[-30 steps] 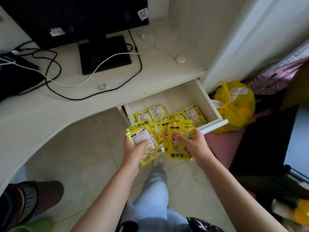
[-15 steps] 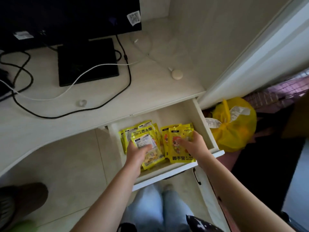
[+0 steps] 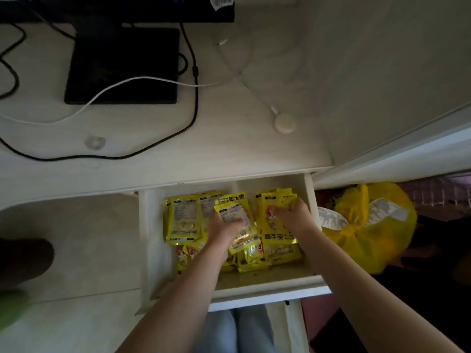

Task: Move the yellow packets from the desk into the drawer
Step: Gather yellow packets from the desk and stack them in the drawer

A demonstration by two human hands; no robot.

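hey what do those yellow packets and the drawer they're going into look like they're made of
Yellow packets: probably glossy plastic or foil film, since they are thin, crinkled, brightly printed and catch the light. Drawer: looks like pale wood or wood-look laminate board with a matte finish, showing faint grain and flat, square-edged panels; which one, I cannot tell.

Yellow packets (image 3: pixel 182 220) crowd the drawer (image 3: pixel 267 289); bare floor only along its front; desk edge (image 3: pixel 229 171) overhangs the back.

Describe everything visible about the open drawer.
The drawer is pulled out from under the desk. It looks like pale, whitish wood with thin side walls and a flat front. Yellow packets lie piled inside. The left hand and right hand reach in, each holding packets.
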